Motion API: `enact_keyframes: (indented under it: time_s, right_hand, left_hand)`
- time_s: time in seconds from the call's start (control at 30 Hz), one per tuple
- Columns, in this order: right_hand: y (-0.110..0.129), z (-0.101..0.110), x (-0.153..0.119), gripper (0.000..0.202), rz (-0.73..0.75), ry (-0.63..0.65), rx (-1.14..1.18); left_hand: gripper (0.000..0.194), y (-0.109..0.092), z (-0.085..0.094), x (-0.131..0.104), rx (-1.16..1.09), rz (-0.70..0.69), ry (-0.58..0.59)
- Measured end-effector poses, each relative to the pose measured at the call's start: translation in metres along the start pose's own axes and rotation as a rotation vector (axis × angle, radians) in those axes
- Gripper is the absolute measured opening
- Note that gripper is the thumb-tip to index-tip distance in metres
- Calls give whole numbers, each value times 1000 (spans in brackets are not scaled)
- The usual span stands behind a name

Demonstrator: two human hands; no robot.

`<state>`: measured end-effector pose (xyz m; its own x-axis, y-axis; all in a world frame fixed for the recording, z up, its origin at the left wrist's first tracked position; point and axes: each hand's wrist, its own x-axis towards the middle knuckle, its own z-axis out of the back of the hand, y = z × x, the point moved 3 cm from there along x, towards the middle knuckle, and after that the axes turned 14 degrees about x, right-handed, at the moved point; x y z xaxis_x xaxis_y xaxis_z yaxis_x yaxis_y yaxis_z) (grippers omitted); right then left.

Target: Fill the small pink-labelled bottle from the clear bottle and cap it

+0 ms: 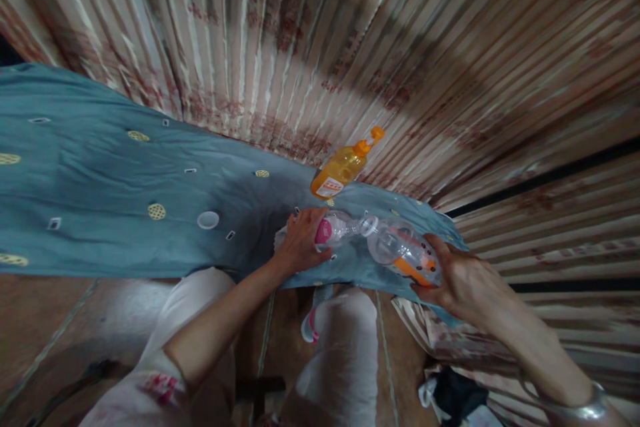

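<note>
My left hand (302, 237) is closed around a clear plastic bottle with a pink label (341, 228), which lies on its side with its neck toward the right. My right hand (450, 275) grips a second clear bottle with an orange label (403, 251). That bottle is tilted, its mouth facing left. The two bottle necks meet or nearly meet; whether they touch I cannot tell. Just beyond them stands a pump bottle of orange liquid (341, 171). A round white lid-like piece (208, 220) lies to the left of my left hand.
A teal patterned cloth (100, 200) covers the narrow table. Pleated curtains (320, 47) hang right behind it and along the right side. Below the front edge are my knees (345, 327) and the tiled floor. A dark bundle (457, 395) lies at lower right.
</note>
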<state>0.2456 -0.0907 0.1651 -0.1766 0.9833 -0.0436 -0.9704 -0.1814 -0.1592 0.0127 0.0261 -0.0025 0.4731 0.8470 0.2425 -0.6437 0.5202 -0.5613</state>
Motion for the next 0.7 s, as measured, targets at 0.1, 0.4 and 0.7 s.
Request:
enact_keyframes:
  time_s: [0.1, 0.4, 0.7]
  right_hand:
    - [0, 1, 1, 53, 23, 1, -12]
    - [1, 2, 1, 54, 5, -4, 22]
    - [1, 2, 1, 52, 11, -2, 8]
  left_hand:
    - [85, 0, 0, 0, -2, 3, 3]
    - [86, -1, -1, 0, -1, 4, -2]
    - [86, -1, -2, 0, -5, 20, -7]
